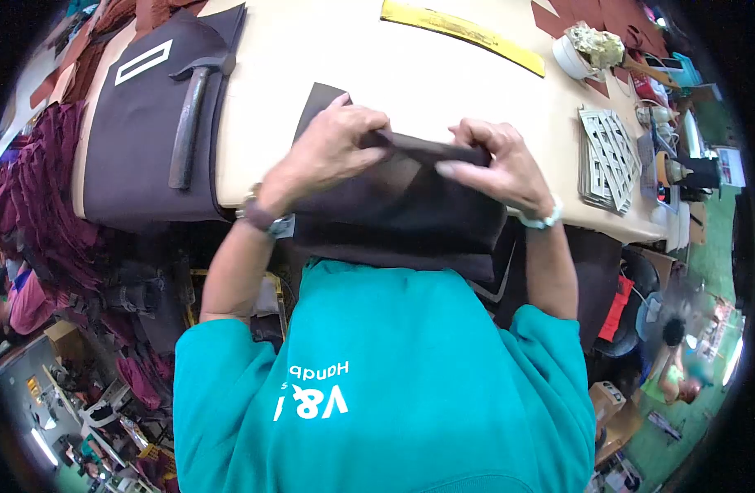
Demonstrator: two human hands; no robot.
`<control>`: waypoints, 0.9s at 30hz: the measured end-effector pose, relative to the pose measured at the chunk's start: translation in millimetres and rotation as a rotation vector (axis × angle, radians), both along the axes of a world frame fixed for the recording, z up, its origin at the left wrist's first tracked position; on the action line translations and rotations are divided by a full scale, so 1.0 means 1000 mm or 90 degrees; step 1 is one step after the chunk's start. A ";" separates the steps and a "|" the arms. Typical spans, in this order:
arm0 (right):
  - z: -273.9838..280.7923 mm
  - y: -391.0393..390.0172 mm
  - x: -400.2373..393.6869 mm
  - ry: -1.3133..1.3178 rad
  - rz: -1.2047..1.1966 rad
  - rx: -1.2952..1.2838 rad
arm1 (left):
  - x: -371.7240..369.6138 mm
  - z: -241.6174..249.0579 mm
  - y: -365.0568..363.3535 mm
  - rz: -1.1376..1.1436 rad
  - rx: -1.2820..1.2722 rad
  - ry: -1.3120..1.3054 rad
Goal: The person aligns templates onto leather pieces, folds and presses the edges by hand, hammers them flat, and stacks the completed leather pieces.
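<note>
A large dark brown leather-like piece point(394, 201) lies over the table's front edge and hangs toward my body. My left hand point(336, 140) grips its upper edge, thumb and fingers closed. On the other end of that edge my right hand point(501, 160) is also closed, its thumb on the near side. Between the hands the raised edge is a narrow, slightly blurred band that looks folded. A corner of dark material shows beyond my left hand. The fingertips are partly hidden by the piece.
A hammer point(191, 123) lies on stacked dark sheets point(131, 164) at left, near a white rectangular frame point(143, 62). A yellow strip point(468, 37) lies at the back. Slotted templates point(612, 160) and a crusted white pot point(570, 59) stand at right. Maroon strips point(45, 197) hang at left.
</note>
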State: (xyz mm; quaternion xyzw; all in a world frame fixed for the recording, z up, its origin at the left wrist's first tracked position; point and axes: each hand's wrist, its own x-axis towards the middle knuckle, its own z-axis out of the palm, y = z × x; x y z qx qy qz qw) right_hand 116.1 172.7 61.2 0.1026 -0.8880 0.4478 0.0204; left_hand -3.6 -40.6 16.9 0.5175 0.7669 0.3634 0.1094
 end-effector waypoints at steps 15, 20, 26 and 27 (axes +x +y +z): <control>0.034 0.058 0.151 -0.341 -0.109 0.190 | 0.038 0.073 -0.106 0.087 -0.053 -0.288; 0.011 0.094 0.131 -0.032 -0.534 -0.230 | 0.020 0.057 -0.068 0.388 0.288 -0.411; -0.059 0.086 0.040 0.317 -0.661 0.185 | -0.013 -0.002 -0.007 0.539 0.126 0.094; -0.060 0.092 0.035 0.331 -0.639 0.289 | -0.019 -0.002 -0.005 0.522 0.128 0.162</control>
